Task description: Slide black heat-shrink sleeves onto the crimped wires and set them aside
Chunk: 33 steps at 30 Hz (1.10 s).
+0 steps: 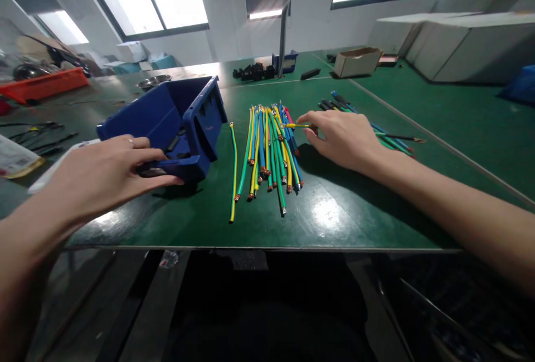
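One large green counter fills the view, glossy under white walls and bright windows. Far back on it sit an open cardboard box, an orange tray and some black parts.

The wires lie in a loose row at the middle of the counter; they are short, coloured green, yellow and blue, with bare copper ends. A second smaller bunch lies behind the right hand.

The right hand pinches one yellow-green wire between thumb and fingertips, just beside the row.

The left hand is closed on the near edge of a blue plastic bin, which is tilted on its side. What is inside the bin I cannot tell clearly.
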Each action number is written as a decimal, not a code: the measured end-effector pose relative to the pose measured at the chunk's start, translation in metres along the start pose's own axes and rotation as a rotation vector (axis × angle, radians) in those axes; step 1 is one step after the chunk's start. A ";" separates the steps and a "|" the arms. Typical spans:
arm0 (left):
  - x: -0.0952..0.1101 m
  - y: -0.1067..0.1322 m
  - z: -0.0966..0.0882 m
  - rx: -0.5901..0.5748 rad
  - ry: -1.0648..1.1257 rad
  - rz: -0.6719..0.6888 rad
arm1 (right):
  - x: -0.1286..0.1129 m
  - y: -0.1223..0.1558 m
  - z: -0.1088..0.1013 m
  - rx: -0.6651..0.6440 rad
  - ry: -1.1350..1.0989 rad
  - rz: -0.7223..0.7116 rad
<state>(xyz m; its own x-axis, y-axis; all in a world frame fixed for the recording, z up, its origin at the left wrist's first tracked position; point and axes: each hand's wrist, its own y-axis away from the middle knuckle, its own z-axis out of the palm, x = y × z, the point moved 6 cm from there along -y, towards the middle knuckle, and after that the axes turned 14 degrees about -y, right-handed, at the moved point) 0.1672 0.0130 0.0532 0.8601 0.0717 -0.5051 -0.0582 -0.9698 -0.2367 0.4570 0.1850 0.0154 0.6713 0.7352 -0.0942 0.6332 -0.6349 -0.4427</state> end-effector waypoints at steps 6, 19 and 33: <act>0.051 -0.035 -0.010 0.069 0.017 0.227 | 0.001 0.002 0.010 -0.044 -0.016 -0.053; 0.063 -0.040 -0.019 -0.128 0.079 -0.003 | 0.000 0.002 0.005 -0.076 -0.073 -0.019; 0.158 -0.078 -0.044 0.371 0.745 0.264 | 0.008 0.022 -0.031 0.211 -0.041 -0.113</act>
<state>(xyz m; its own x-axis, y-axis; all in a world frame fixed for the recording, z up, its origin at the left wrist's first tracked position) 0.3297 0.0895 0.0279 0.8953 -0.4413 0.0616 -0.3521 -0.7854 -0.5091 0.4878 0.1694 0.0331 0.5821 0.8103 -0.0675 0.6060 -0.4876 -0.6285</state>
